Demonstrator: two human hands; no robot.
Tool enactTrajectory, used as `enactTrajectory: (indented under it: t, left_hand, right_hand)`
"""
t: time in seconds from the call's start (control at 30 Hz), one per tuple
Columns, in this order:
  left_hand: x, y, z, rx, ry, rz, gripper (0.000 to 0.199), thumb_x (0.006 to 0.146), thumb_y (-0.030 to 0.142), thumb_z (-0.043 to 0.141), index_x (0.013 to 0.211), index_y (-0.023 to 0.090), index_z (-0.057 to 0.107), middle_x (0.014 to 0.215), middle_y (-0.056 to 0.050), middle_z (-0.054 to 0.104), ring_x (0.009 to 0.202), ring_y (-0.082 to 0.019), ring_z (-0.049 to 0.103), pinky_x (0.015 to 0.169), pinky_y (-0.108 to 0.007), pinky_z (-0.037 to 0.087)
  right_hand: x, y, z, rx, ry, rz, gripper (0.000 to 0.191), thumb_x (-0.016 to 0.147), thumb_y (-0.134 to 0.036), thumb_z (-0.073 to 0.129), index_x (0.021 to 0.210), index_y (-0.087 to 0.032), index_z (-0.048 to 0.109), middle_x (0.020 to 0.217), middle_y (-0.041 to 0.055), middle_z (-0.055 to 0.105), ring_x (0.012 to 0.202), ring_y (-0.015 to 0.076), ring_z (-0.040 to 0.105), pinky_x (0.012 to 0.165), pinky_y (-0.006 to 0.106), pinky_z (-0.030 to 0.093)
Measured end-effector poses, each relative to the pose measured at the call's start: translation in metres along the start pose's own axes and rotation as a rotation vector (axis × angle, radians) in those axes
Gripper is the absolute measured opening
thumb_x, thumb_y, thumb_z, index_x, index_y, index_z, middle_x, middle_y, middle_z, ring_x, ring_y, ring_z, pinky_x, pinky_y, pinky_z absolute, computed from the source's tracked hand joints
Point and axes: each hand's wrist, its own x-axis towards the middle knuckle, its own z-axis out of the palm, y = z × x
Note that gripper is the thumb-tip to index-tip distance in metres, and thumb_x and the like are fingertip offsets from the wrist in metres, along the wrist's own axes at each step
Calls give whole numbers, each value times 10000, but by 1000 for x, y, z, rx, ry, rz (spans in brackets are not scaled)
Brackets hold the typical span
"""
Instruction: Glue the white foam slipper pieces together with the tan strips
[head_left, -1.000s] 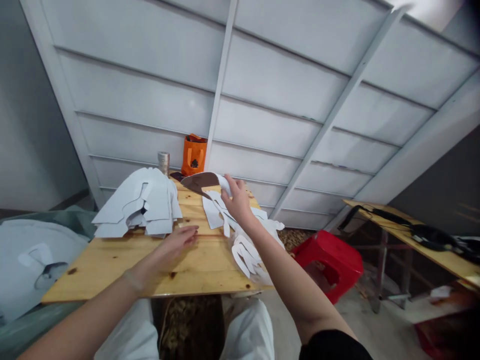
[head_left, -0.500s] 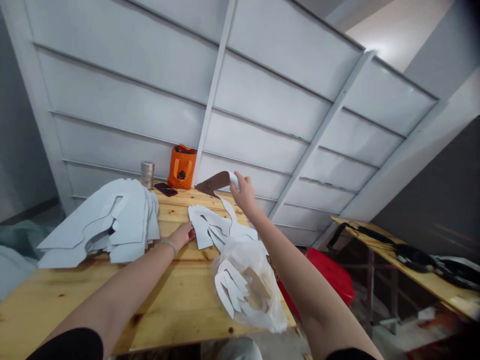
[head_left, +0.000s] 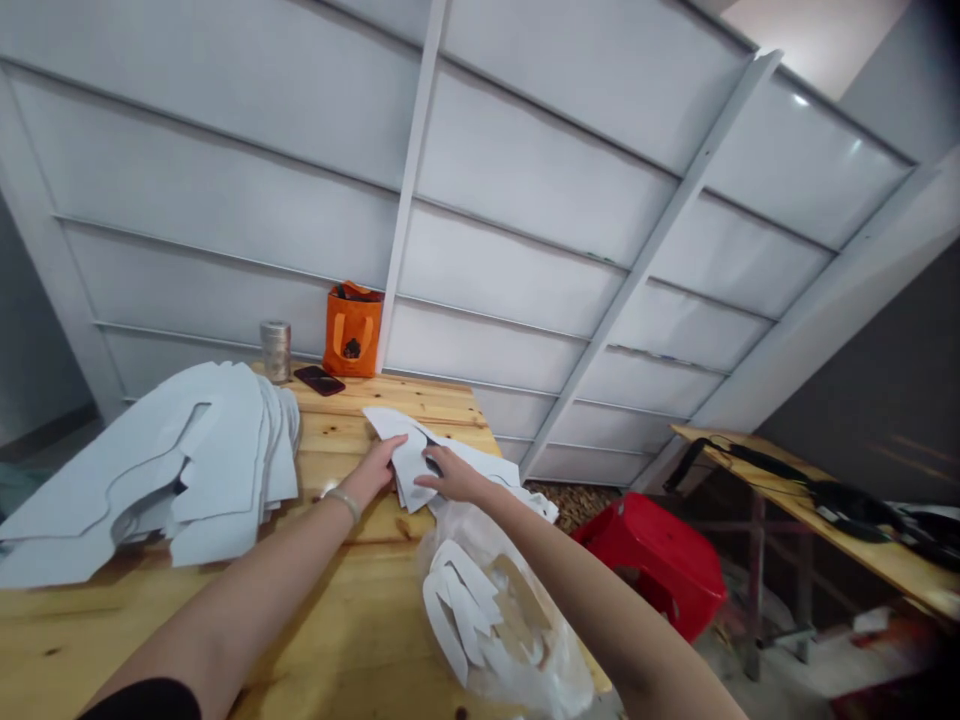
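Flat white cut-out sheets, looking like paper or card, lie in a small pile on the wooden table. My left hand grips the pile's near left edge, thumb on top and fingers mostly hidden below. Over the middle of the same pile, my right hand has its fingers bent and closed on the top sheet beside a dark slot. A clear plastic bag holding white and brown scrap strips sits just below my right forearm. On the left stands a thicker stack of similar white cut-outs.
At the table's back are a metallic cylinder, a dark phone and an orange bag, close to a white panelled wall. A red stool stands to the right, before another wooden table bearing black items.
My right hand has come down from holding a raised curled strip and now rests on the pile, without that strip. My left hand has moved onto the sheet's edge. The view has shifted.
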Motion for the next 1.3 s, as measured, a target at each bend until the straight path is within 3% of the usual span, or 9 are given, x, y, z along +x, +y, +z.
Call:
enactTrajectory:
  t: [0.27,0.4,0.47,0.57,0.73,0.8,0.93,1.03,1.3]
  left_hand:
    - [-35,53,75,234,-113,385,484,592,88,833,1060,168,738,1089,-100,782,970,-270,718,897,-353,576]
    - [-80,93,75,275,-140,454,524,673,294,877,1154,152,726,1138,-122,776,970,-284,728,866,-378,602]
    - [-115,112,60,296,-144,448,597,668,369,903,1186,142,715,1112,-125,786,960,-303,744,822,-377,628]
    - [-172,130,23,354,-168,279,685,666,423,925,1259,171,694,1074,-117,803,872,-318,767,721,-384,652]
    - [-243,108,-49,432,-143,-5,838,626,477,937,1365,221,636,1117,-127,804,884,-374,782,691,-416,661]
    - [-257,82,-78,508,-84,-7,880,688,498,895,1466,265,557,1261,-128,766,1037,-382,764,805,-429,661]
    - [-267,22,-141,886,124,224,795,810,585,715,1483,199,545,1481,-145,631,1344,-365,612,1101,-480,538]
    - [-264,-7,-176,1169,99,407,602,859,560,593,1301,159,674,1378,-163,686,1302,-356,626,1153,-525,479]
    - [-234,-9,-186,1431,57,625,467,960,426,426,1244,163,686,1282,-156,695,1204,-318,647,1096,-499,517]
  right_hand:
    - [11,-38,-34,375,289,-9,751,1030,-476,529,1657,-202,219,1078,77,710,915,190,690,822,318,589]
    - [-18,-72,-69,534,261,-98,717,996,-517,559,1607,-212,340,853,5,681,775,182,678,771,324,596]
    - [-40,-87,-82,434,413,-83,639,957,-560,601,1474,-194,515,786,2,657,732,196,657,777,360,594]
    - [-82,-100,-78,227,752,-92,659,873,-570,700,1397,-194,568,1112,112,698,1021,270,661,999,472,537]
    - [-164,-109,0,635,250,-77,843,969,-497,604,1657,-262,179,1416,152,637,1205,298,672,1001,486,571]
    - [-192,-108,44,696,212,17,842,961,-426,624,1665,-295,181,1503,136,583,1277,296,646,1053,494,553]
    - [-228,-98,126,513,276,139,782,878,-263,671,1608,-248,391,1610,134,476,1483,314,464,1232,534,386]
    - [-237,-93,159,329,209,160,732,855,-156,626,1568,-177,462,1560,188,515,1473,340,472,1228,556,386]
    - [-238,-129,146,-214,99,184,475,924,-226,688,1389,-157,624,1532,213,512,1340,388,552,1013,509,563]
